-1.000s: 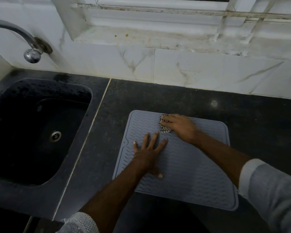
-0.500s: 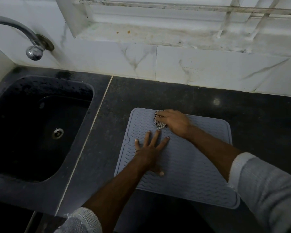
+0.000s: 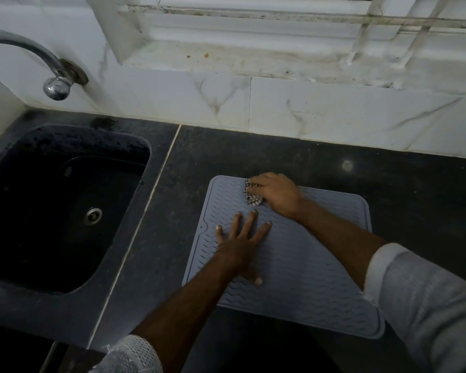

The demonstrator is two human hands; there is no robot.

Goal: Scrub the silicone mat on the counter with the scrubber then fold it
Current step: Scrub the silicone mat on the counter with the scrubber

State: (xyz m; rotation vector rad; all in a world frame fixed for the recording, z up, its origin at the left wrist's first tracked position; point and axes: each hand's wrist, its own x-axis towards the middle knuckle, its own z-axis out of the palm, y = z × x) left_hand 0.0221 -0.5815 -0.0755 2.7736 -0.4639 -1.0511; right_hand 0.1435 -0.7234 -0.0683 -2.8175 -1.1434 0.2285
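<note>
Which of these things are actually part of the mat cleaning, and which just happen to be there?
In use:
silicone mat
scrubber
right hand, gripping the scrubber
left hand, pressed flat on the mat

Just there:
sink
tap
window ledge

Left hand point(image 3: 240, 242) flat, palm down, fingers straight and spread, thumb splayed out to the near side. Left forearm bare, reaching in from the near edge, sleeve bunched at the elbow. Right hand point(image 3: 276, 193) farther off, knuckles up, fingers curled in a closed grip. Right forearm angled in from the near right, pale sleeve pushed back.
</note>
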